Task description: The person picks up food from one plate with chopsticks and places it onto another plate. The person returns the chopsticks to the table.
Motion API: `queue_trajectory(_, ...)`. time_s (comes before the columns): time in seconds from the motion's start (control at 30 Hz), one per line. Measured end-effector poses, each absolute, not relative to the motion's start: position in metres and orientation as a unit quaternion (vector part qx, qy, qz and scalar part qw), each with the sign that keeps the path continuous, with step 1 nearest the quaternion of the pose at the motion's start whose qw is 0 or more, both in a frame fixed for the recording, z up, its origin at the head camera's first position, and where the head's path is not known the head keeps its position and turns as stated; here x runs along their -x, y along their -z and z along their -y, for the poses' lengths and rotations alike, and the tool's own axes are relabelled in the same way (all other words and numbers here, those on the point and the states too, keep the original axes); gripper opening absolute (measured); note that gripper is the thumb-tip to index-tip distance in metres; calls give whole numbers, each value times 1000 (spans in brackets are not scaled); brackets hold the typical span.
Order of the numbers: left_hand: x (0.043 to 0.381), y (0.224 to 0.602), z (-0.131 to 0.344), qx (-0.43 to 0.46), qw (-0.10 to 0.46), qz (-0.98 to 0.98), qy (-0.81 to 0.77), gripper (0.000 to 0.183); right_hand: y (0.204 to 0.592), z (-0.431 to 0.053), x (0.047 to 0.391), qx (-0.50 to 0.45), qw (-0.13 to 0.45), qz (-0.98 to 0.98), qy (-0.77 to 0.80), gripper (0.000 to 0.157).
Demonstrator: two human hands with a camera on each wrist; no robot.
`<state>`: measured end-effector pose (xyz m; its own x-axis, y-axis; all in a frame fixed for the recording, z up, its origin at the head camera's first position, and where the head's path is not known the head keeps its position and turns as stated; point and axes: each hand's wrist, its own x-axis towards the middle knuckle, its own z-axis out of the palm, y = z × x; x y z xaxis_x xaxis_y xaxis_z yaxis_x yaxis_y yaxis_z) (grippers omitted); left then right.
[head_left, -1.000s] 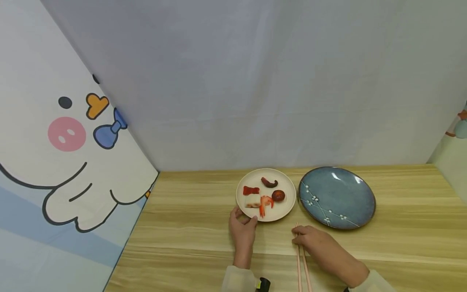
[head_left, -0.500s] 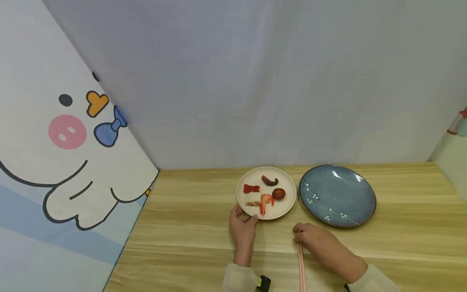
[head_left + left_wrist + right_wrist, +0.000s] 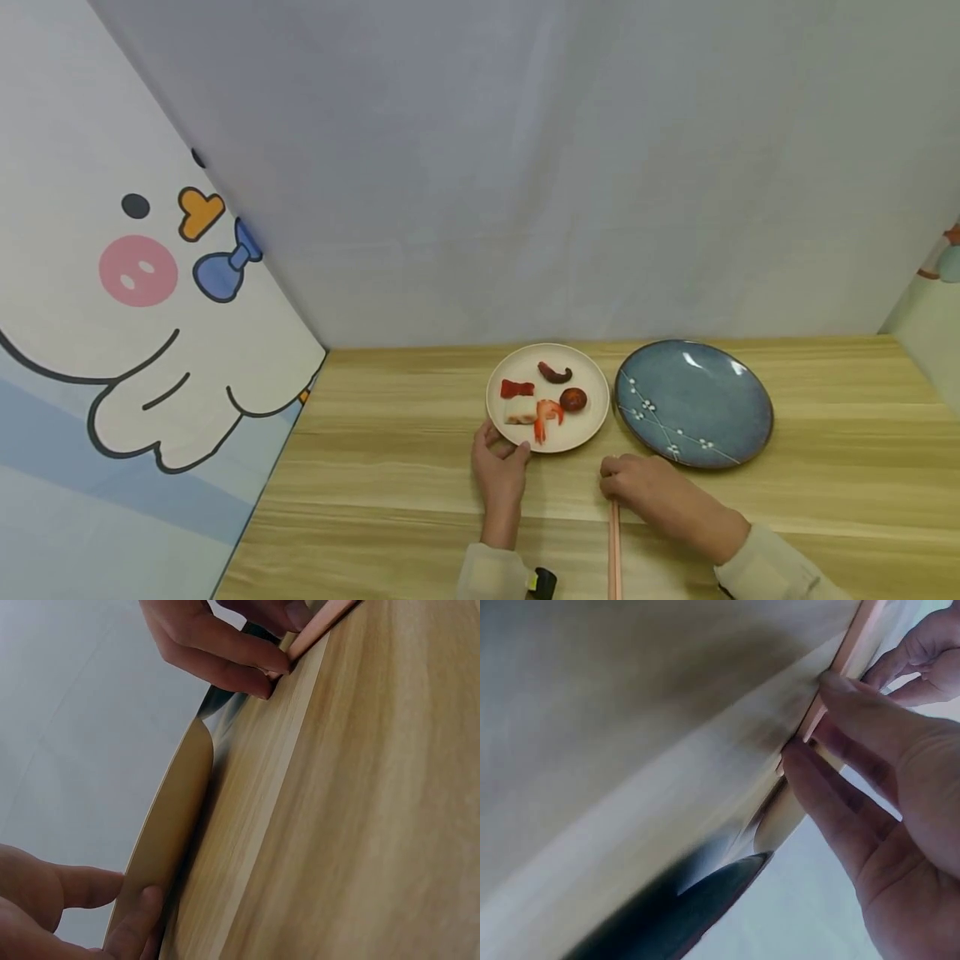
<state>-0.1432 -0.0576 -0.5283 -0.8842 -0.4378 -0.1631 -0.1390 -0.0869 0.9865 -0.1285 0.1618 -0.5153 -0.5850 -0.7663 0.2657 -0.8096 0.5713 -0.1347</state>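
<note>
Just right of the white plate (image 3: 525, 367), on its near side, the right hand (image 3: 660, 493) pinches pink chopsticks (image 3: 617, 546); keeping them paired should help. The left hand's (image 3: 500, 479) relaxed fingers touch the plate's rim.

Nothing legible in any view: no text, labels, brands or numbers. Only candidate is a yellow patch (image 3: 532, 581) on the black wrist device (image 3: 545, 583) at the left sleeve (image 3: 491, 573), head view; too small to read, can't tell if it's a label.
</note>
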Motion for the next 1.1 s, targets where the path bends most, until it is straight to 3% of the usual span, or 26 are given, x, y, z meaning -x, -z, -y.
queue_trajectory(0.27,143,529,58,-208,115,667,706,68,514,-163,137,-490,104,862,-79,22)
queue_trajectory(0.8,142,529,58,-207,103,661,714,68,505,-149,146,-555,67,829,-5,19)
queue_trajectory(1.1,143,531,58,-212,102,657,716,69,499,-144,147,-564,63,823,21,27)
